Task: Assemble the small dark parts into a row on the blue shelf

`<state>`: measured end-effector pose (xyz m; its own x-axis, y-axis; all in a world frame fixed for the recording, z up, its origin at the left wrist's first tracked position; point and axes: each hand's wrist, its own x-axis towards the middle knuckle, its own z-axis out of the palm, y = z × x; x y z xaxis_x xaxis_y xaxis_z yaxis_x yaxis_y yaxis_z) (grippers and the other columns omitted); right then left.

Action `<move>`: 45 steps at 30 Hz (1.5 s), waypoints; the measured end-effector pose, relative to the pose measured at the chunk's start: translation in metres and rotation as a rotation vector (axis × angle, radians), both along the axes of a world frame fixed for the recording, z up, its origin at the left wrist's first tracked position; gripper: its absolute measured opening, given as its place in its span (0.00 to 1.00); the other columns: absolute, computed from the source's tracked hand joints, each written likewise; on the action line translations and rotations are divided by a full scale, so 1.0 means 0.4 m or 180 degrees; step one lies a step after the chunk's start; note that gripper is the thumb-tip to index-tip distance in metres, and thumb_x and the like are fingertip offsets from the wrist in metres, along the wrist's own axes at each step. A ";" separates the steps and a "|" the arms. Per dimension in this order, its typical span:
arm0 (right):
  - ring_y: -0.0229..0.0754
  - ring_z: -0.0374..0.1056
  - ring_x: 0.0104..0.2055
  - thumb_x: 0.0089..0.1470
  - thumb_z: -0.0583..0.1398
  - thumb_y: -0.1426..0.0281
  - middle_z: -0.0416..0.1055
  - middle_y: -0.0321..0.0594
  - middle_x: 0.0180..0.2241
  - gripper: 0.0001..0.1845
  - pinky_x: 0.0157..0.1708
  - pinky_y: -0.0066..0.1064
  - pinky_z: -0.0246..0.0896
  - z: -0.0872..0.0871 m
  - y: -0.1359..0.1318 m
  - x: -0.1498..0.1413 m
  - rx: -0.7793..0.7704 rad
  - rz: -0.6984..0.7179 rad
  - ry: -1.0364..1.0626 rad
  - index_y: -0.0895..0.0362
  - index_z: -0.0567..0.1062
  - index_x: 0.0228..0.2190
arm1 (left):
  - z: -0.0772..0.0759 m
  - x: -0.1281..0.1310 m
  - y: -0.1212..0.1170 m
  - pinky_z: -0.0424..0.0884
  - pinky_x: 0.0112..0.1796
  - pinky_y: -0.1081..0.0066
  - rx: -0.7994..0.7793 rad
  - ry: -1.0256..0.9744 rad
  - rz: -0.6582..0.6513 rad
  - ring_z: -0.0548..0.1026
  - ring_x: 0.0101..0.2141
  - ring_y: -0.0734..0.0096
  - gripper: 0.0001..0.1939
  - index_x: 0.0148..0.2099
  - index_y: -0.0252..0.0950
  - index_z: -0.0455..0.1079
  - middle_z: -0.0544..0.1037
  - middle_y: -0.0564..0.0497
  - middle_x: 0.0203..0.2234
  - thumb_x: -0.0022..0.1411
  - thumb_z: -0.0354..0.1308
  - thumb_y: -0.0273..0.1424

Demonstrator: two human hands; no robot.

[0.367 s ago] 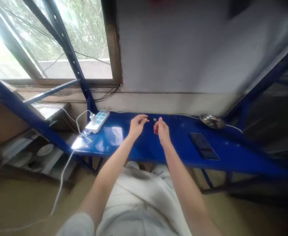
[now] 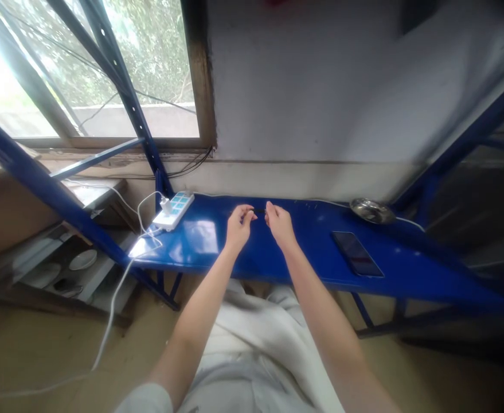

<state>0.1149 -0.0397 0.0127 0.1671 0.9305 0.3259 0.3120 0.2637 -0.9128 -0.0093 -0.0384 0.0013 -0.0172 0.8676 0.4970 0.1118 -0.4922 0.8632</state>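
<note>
Over the blue tabletop [image 2: 252, 252], a small thin black piece [image 2: 259, 211] spans the gap between my two hands; its exact kind is too small to make out. My left hand [image 2: 239, 225] pinches its left end between thumb and fingertips. At the other end, the fingers of my right hand [image 2: 280, 223] are closed and cover the tip of the piece. A dark phone [image 2: 357, 254] lies flat to the right of my right hand.
A white power strip [image 2: 173, 211] with a plug and white cable [image 2: 113, 304] sits at the table's left. Toward the back right is a shiny metal dish [image 2: 372, 210]. Blue metal posts [image 2: 135, 115] rise at both sides, with a window [image 2: 157, 69] behind the left one.
My right hand has closed its fingers at the right end of the black piece, where a small pale tip showed before. The left hand keeps its pinch.
</note>
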 end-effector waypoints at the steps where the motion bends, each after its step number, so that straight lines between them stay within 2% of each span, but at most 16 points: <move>1: 0.34 0.55 0.19 0.52 0.47 0.46 0.59 0.33 0.16 0.27 0.21 0.26 0.51 0.004 -0.004 -0.002 -0.0005 -0.0034 -0.0001 0.55 0.60 0.17 | 0.002 -0.001 -0.003 0.66 0.36 0.73 0.0045 0.0052 0.0010 0.72 0.30 0.75 0.07 0.40 0.35 0.65 0.73 0.52 0.25 0.61 0.49 0.32; 6: 0.34 0.54 0.20 0.52 0.48 0.48 0.59 0.33 0.17 0.26 0.21 0.27 0.51 0.021 -0.017 -0.010 -0.0029 -0.0032 0.0010 0.55 0.60 0.17 | 0.009 0.001 -0.012 0.63 0.29 0.76 0.0045 0.0216 0.0028 0.67 0.23 0.79 0.08 0.37 0.37 0.60 0.67 0.56 0.22 0.64 0.44 0.35; 11: 0.34 0.54 0.20 0.52 0.48 0.49 0.59 0.34 0.17 0.25 0.21 0.27 0.50 0.030 -0.020 -0.010 -0.0025 -0.0071 -0.0041 0.55 0.60 0.17 | 0.028 0.001 -0.016 0.62 0.27 0.76 -0.0122 0.0294 0.0077 0.64 0.20 0.80 0.15 0.29 0.36 0.58 0.65 0.56 0.20 0.65 0.42 0.38; 17: 0.34 0.53 0.19 0.52 0.48 0.48 0.58 0.34 0.16 0.26 0.21 0.27 0.49 0.034 -0.025 -0.010 -0.0030 -0.0051 -0.0069 0.55 0.60 0.16 | 0.047 -0.006 0.005 0.60 0.21 0.77 -0.0734 -0.0247 -0.0284 0.61 0.15 0.81 0.18 0.22 0.36 0.54 0.61 0.58 0.13 0.61 0.47 0.38; 23: 0.35 0.55 0.20 0.53 0.47 0.48 0.59 0.34 0.17 0.26 0.22 0.27 0.50 0.034 -0.030 -0.006 0.0015 -0.0129 -0.0260 0.55 0.60 0.17 | 0.046 -0.015 0.020 0.57 0.18 0.76 -0.1410 -0.0681 -0.0666 0.57 0.11 0.81 0.20 0.19 0.37 0.51 0.55 0.60 0.08 0.58 0.52 0.37; 32: 0.34 0.56 0.20 0.53 0.49 0.49 0.60 0.32 0.17 0.24 0.23 0.27 0.52 0.026 -0.018 0.027 0.0037 0.0147 -0.0383 0.55 0.62 0.20 | 0.058 -0.031 0.040 0.57 0.17 0.76 -0.1800 -0.0651 -0.0825 0.57 0.11 0.82 0.19 0.19 0.36 0.53 0.56 0.59 0.08 0.57 0.54 0.37; 39: 0.34 0.64 0.25 0.50 0.56 0.58 0.70 0.36 0.28 0.13 0.30 0.30 0.61 0.025 -0.010 0.057 0.0026 0.0737 -0.0431 0.56 0.68 0.31 | 0.076 -0.054 0.048 0.62 0.19 0.77 -0.1734 -0.0183 -0.0873 0.64 0.15 0.81 0.17 0.25 0.32 0.64 0.68 0.53 0.16 0.54 0.57 0.42; 43: 0.36 0.67 0.27 0.49 0.57 0.63 0.72 0.39 0.30 0.11 0.32 0.33 0.63 0.025 -0.009 0.061 -0.0006 0.0768 -0.0724 0.56 0.71 0.33 | 0.081 -0.055 0.041 0.62 0.20 0.78 -0.1528 -0.0010 -0.0830 0.65 0.16 0.82 0.14 0.29 0.32 0.65 0.70 0.53 0.19 0.53 0.59 0.40; 45: 0.36 0.67 0.27 0.49 0.57 0.64 0.72 0.38 0.29 0.10 0.32 0.33 0.63 0.022 -0.007 0.067 -0.0003 0.0748 -0.0886 0.56 0.72 0.33 | 0.079 -0.056 0.041 0.61 0.20 0.78 -0.1342 -0.0151 -0.0632 0.64 0.16 0.83 0.13 0.29 0.32 0.65 0.69 0.54 0.18 0.53 0.59 0.38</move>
<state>0.1415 -0.0423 0.0214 -0.1462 0.9334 0.3278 0.4796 0.3567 -0.8017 -0.0319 -0.0220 0.0330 0.1555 0.9825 0.1029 0.0065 -0.1052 0.9944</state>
